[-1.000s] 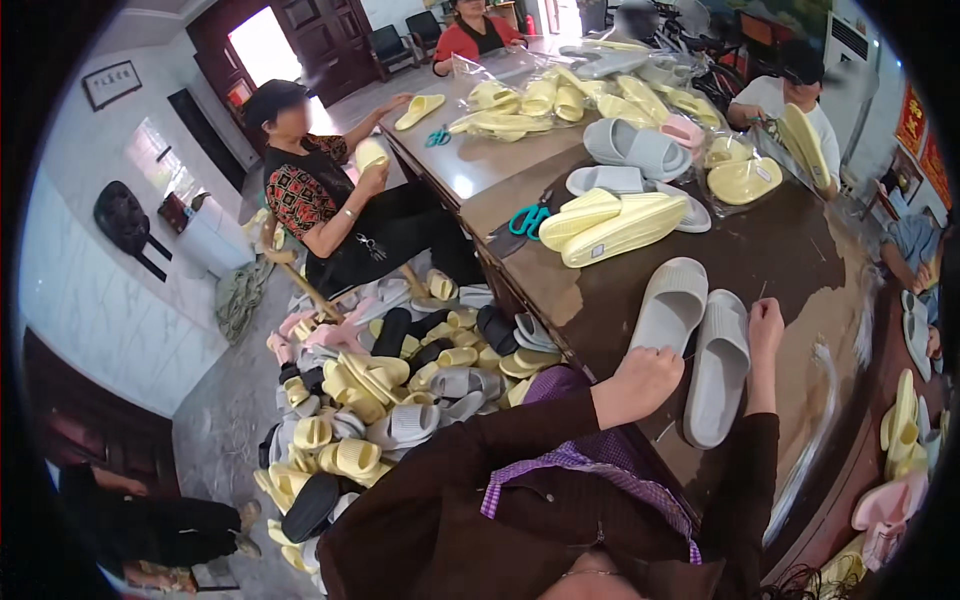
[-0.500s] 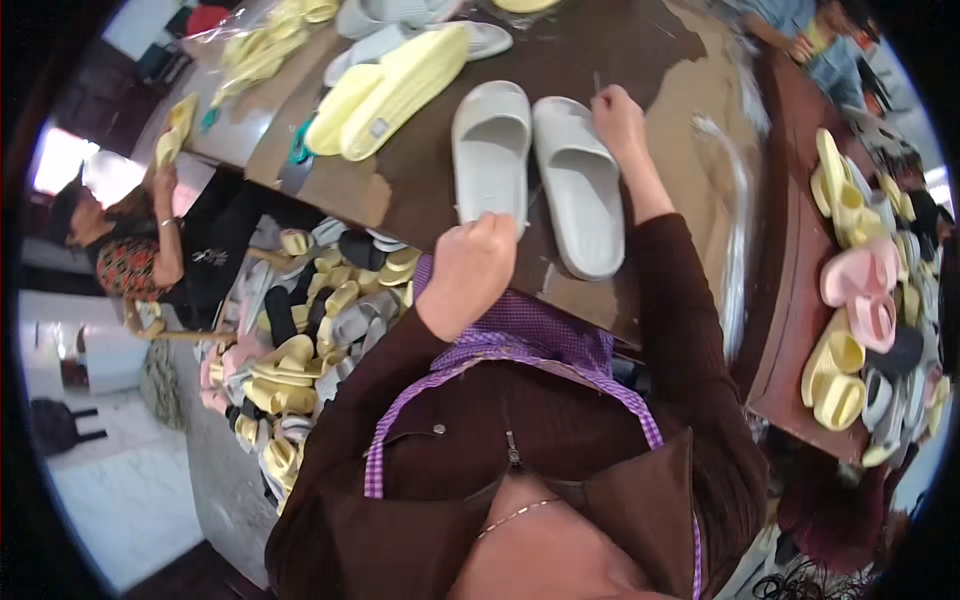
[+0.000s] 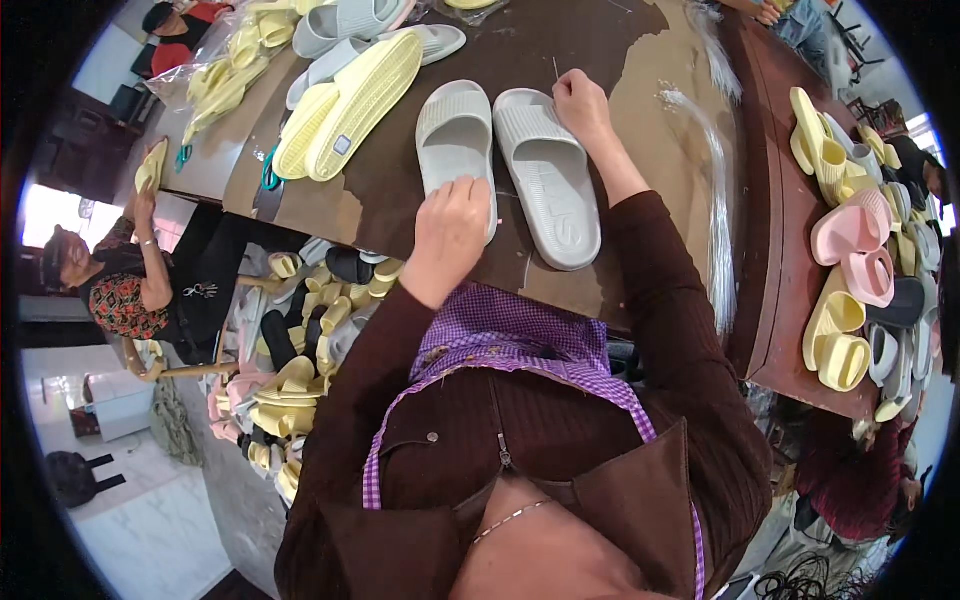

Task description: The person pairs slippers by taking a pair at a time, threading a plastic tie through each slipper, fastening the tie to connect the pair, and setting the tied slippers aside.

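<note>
Two light grey slide sandals lie side by side before me on the brown table, open toes pointing away. My left hand (image 3: pixel 450 238) is closed over the heel end of the left grey slide (image 3: pixel 455 125), hiding part of its footbed. Beside the strap of the right grey slide (image 3: pixel 550 185), my right hand (image 3: pixel 583 105) is closed, its fingertips pinching a thin pale strand (image 3: pixel 556 67) that sticks up. A fine line also shows between the two heels, by my left hand. To the left rests a pair of pale yellow slides (image 3: pixel 365 105), soles outward.
Clear strands (image 3: pixel 718 230) lie bundled along the table's right side. Teal-handled scissors (image 3: pixel 270 170) sit at the left edge. Mixed slides (image 3: pixel 840 235) crowd the right-hand table; more fill a heap (image 3: pixel 290 390) below left. A seated person (image 3: pixel 125 285) holds a yellow slide.
The view has shifted, so the slides appear further left. My left hand has moved up along the left slide's heel. My right hand still pinches beside the right slide's strap.
</note>
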The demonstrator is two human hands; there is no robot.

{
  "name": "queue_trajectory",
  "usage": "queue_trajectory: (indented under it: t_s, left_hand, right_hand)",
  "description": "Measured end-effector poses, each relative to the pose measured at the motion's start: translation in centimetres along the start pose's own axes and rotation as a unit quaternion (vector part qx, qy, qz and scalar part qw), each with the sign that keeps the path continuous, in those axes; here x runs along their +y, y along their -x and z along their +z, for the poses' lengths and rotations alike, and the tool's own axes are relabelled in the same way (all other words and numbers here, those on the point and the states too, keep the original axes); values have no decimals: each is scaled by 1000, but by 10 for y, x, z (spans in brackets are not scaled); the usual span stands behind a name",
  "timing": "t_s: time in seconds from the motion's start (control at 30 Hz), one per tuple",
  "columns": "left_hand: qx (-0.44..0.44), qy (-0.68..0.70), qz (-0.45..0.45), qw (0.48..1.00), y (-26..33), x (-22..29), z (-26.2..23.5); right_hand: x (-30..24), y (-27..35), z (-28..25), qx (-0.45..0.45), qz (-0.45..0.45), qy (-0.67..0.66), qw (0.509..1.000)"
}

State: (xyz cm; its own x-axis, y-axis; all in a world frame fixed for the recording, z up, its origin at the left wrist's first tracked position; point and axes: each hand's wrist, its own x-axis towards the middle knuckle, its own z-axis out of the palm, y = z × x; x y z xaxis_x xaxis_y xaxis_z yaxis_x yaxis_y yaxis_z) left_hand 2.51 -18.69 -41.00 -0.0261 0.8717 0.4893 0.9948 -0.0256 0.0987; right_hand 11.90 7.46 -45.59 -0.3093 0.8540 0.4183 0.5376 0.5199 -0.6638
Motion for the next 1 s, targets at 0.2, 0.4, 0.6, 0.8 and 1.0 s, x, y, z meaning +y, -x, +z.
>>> queue_trajectory:
  t_s: [0.2,0.4,0.6,0.8,1.0]
  left_hand:
    - [92,76,66,991,-38,-59,47]
    - [11,161,38,986,-60,-78,66]
    - [13,244,4,970,-41,-51,52]
    - [-40,391,-99,914,-25,-42,21]
    - [-47,311,-125,941,-17,-44,15]
  right_hand:
    - [-10,0,-7,-24,-6,-2,1000]
    - [-11,3,-7,-62,-37,-9,997]
    - [-1,3,-5,-33,-37,-16,999]
    - [-5,7,-1,-34,-20,-49,998]
    - [2,4,1,-32,-33,-52,998]
